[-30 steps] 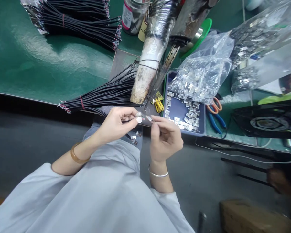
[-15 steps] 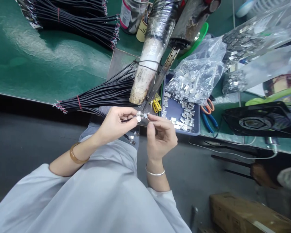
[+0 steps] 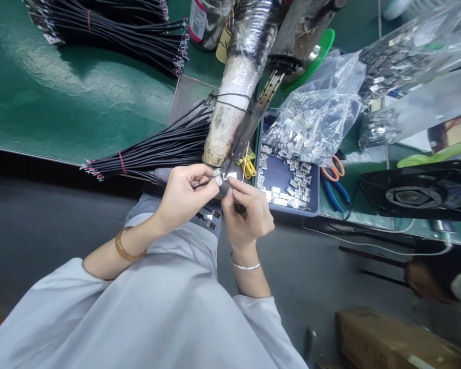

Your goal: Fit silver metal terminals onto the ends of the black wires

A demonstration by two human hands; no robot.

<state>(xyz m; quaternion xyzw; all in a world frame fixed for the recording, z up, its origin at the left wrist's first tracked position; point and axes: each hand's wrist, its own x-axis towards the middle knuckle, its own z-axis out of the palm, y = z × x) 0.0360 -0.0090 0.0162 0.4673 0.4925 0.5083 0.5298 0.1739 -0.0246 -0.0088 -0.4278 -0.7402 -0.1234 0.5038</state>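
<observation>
My left hand [image 3: 186,195], with white covers on the thumb and fingertip, pinches a black cable [image 3: 202,184] close to its end. Facing it, my right hand [image 3: 249,210] has thumb and forefinger closed on a small silver USB plug [image 3: 231,175]. Cable end and plug meet or nearly meet; contact is too small to tell. Just above them is the lower end of a soldering iron [image 3: 271,89] with a perforated metal barrel. A red-banded bundle of black cables [image 3: 161,151] lies left of it. Below my hands, cables with USB plugs [image 3: 211,219] hang by my lap.
A blue tray [image 3: 315,202] of loose plugs and a plastic bag of plugs [image 3: 311,123] stand right. Beyond are pliers [image 3: 336,192] and a black fan [image 3: 418,195]. A white wrapped tube [image 3: 230,102] comes down above my hands. More cables [image 3: 119,36] lie back left.
My right hand has moved slightly left and up with the plug, closer to my left hand. Both hands are now nearer the iron's lower end. The view has shifted a little.
</observation>
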